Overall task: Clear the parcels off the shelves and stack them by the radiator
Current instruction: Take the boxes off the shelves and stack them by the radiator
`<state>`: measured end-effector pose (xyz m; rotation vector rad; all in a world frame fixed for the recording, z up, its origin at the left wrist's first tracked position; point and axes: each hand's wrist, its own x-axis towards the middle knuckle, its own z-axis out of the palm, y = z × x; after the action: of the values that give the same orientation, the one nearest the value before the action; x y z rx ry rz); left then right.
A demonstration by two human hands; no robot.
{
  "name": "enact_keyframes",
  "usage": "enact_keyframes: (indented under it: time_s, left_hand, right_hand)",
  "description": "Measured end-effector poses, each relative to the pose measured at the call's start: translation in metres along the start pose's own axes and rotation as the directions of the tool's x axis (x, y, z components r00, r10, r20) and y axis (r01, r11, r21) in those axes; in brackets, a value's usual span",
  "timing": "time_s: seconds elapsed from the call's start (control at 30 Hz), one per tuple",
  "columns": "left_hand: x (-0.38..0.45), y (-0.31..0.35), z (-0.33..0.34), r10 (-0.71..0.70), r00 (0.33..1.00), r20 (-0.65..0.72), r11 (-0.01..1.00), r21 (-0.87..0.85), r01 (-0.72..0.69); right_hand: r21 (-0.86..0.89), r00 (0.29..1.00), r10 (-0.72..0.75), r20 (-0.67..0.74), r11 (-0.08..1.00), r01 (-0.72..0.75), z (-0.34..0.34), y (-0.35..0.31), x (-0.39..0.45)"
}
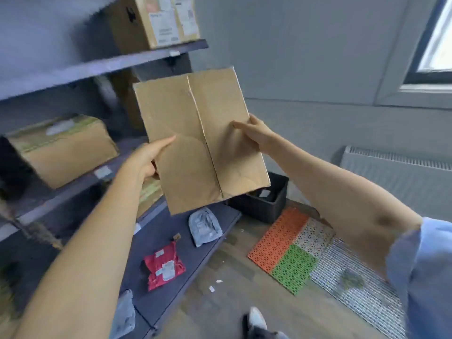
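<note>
I hold a flat brown parcel point(200, 140) up in the air with both hands, in front of the right end of the shelves point(102, 66) and clear of every board. My left hand point(146, 157) grips its lower left edge: the thumb lies straight across the front face and the other fingers are tucked behind the cardboard, out of sight. My right hand point(254, 133) grips the right edge the same way, thumb flat on the front, the rest of the fingers hidden behind. The parcel is tilted, its top leaning to the left, and a seam runs down its middle.

On the top shelf a labelled cardboard box point(156, 20) stands at the right end. On the middle shelf a second cardboard box point(63, 148) sits towards the left, blurred. On the lowest shelf lie a grey mailer bag point(204, 226) near the right end, a red mailer bag point(163, 265) further along towards me, and another grey bag point(124, 314) at the near edge.

On the floor just past the right end of the shelves stands a dark plastic crate point(269, 201). Beside it lie perforated mats point(288, 245) in orange, green and white. The radiator point(396, 172) is on the wall under the window point(437, 37), well apart from the parcel. My shoe point(255, 319) shows at the bottom edge.
</note>
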<state>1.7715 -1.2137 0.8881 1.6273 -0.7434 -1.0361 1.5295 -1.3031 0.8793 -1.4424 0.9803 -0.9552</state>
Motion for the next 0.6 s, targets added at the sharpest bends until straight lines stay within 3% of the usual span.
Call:
enact_keyframes:
  time_s: [0.13,0.3,0.43,0.6]
  left_hand:
    - [0.006,-0.039,0.126,-0.137,0.958,0.251,0.986,0.130,0.107]
    - [0.006,-0.065,0.286,-0.286,0.862,0.419,0.925,0.355,0.134]
    - [0.009,-0.085,0.427,-0.366,0.767,0.527,0.881,0.461,0.104]
    - [0.002,-0.145,0.609,-0.447,0.690,0.569,0.845,0.523,0.116]
  right_hand:
    - [-0.121,0.967,0.154,-0.201,0.976,-0.180,-0.117,0.045,-0.044]
    - [-0.030,0.919,0.239,-0.314,0.965,-0.261,-0.259,0.089,-0.086]
    - [0.096,0.830,0.349,-0.435,0.935,-0.343,-0.373,0.139,-0.121]
    - [0.183,0.662,0.458,-0.594,0.878,-0.443,-0.505,0.216,-0.164]
